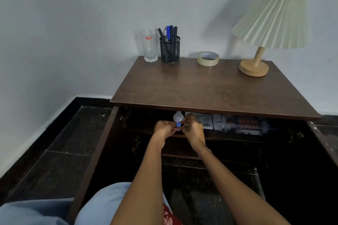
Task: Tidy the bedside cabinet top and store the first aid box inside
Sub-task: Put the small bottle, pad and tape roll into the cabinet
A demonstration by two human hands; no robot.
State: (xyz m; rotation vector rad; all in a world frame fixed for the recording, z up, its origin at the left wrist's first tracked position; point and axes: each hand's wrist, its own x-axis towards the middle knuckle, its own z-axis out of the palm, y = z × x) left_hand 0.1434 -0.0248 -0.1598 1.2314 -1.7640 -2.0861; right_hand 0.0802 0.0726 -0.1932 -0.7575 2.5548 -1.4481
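The brown cabinet top [210, 86] carries a few items along its back edge. Below it both doors stand swung out, and on the inner shelf lies a clear first aid box [241, 124] holding white packets and strips. Just under the front edge, my left hand [163, 128] and my right hand [193, 128] meet around a small white bottle [178, 117] with a blue cap [178, 124]. Fingers of both hands curl round the bottle and its cap. Most of the bottle is hidden by the cabinet edge and my fingers.
Along the back stand a drinking glass [149, 45], a black mesh pen holder [170, 49], a roll of masking tape [208, 58] and a pleated table lamp [259, 60]. The open left door [95, 151] and right door [323, 140] flank my arms. Dark tiled floor lies around.
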